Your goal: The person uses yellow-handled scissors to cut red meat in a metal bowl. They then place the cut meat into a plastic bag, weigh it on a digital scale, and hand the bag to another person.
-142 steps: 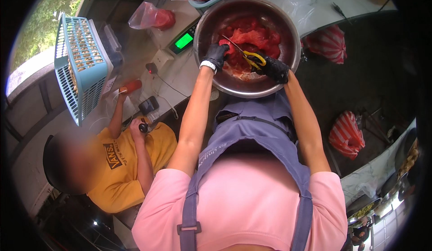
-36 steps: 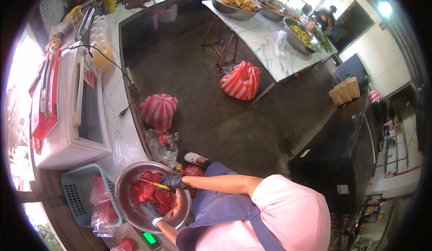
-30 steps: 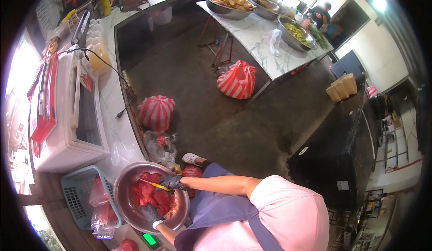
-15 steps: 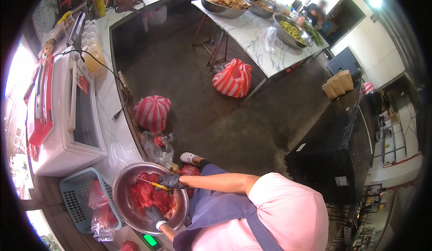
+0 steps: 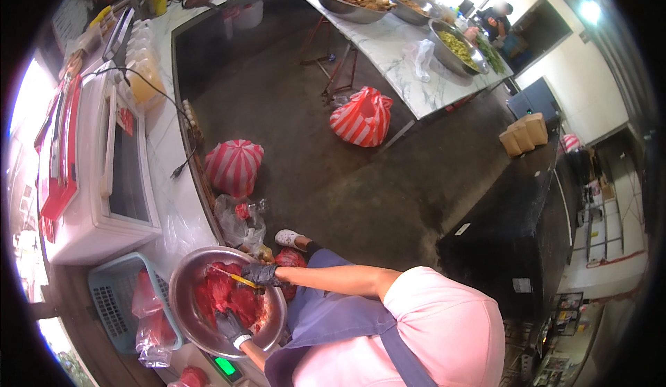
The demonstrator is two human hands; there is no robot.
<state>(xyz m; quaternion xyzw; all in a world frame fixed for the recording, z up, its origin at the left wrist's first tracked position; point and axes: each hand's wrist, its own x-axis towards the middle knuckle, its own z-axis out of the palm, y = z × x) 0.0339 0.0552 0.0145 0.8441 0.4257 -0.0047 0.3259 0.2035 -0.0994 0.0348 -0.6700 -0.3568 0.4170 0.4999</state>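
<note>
A wide metal bowl (image 5: 177,302) holds red raw meat (image 5: 220,291) at the lower left. My right hand (image 5: 261,274), in a dark glove, is closed around a knife with a yellow handle (image 5: 242,281). Its thin blade points left over the meat. My left hand (image 5: 232,326), gloved too and with a white band at the wrist, grips the meat on the near side of the bowl. Some of its fingertips are hidden against the meat.
A blue basket (image 5: 99,279) with plastic bags of red meat stands left of the bowl. By the bowl's near edge is a scale with a green display (image 5: 225,366). A white oven (image 5: 104,172) sits beyond, and striped bags (image 5: 234,168) lie on the floor.
My left hand has moved up and left onto the meat, its fingers now pressed into it. My right hand keeps the knife over the bowl. The whole view has shifted slightly.
</note>
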